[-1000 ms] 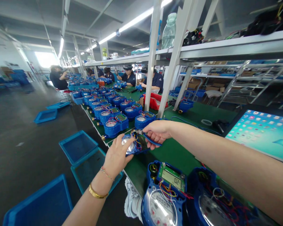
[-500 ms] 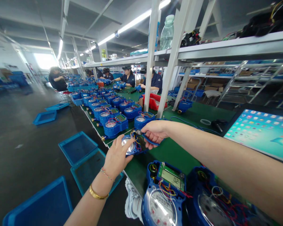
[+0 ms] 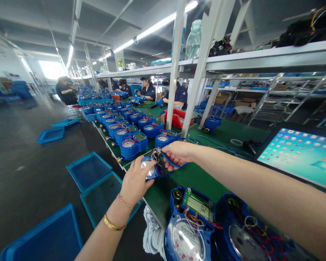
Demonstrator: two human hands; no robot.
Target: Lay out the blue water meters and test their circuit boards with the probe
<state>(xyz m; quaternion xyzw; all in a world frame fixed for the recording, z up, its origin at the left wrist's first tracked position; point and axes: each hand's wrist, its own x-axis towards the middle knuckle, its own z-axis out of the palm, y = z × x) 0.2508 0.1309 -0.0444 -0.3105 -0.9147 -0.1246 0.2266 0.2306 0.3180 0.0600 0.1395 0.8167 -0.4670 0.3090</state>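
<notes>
1. The blue meter (image 3: 159, 175) is at the table's (image 3: 203, 177) edge, practically where it was a second ago.
2. Left hand (image 3: 136, 177): holding the meter, fingers spread over its dial (image 3: 149, 169).
3. Right hand (image 3: 176, 154): closed around a blue-handled tool (image 3: 167, 160), shifted slightly towards the meter's wires (image 3: 155, 155); wire work seems still under way.

Right hand (image 3: 176, 154) slightly farther left, co-worker (image 3: 150, 92) reaching lower
</notes>
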